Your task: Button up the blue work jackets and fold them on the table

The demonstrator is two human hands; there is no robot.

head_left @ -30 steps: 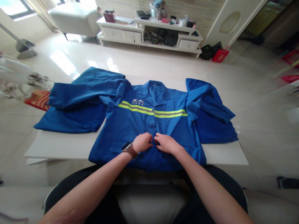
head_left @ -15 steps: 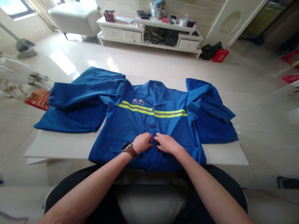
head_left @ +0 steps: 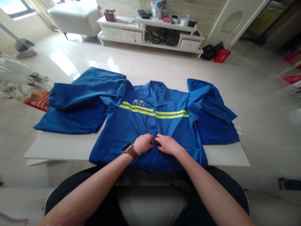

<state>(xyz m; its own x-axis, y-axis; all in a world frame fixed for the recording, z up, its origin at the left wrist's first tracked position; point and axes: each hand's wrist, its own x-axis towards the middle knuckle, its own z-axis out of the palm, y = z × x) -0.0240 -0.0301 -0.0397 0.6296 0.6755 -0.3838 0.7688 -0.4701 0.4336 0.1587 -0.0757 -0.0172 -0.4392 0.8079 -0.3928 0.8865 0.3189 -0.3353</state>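
Note:
A blue work jacket (head_left: 131, 125) with a yellow-and-grey reflective band across its chest lies front up, collar away from me. Its sleeves spread to both sides over more blue cloth (head_left: 70, 121). My left hand (head_left: 143, 143), below a wrist with a watch (head_left: 128, 147), is closed on the jacket's front edge. Facing it, my right hand (head_left: 168, 144) pinches the other side of the same opening. Only a small gap parts the fingertips. Above them, buttons show along the placket; whether a button is between my fingers is hidden.
The jacket rests on a low white table (head_left: 58, 147). Beyond it stands a white TV cabinet (head_left: 124, 34) with several small items on top. A red bag (head_left: 222, 56) and a black bag are on the floor beside the cabinet. A pale seat (head_left: 75, 18) is at the back left.

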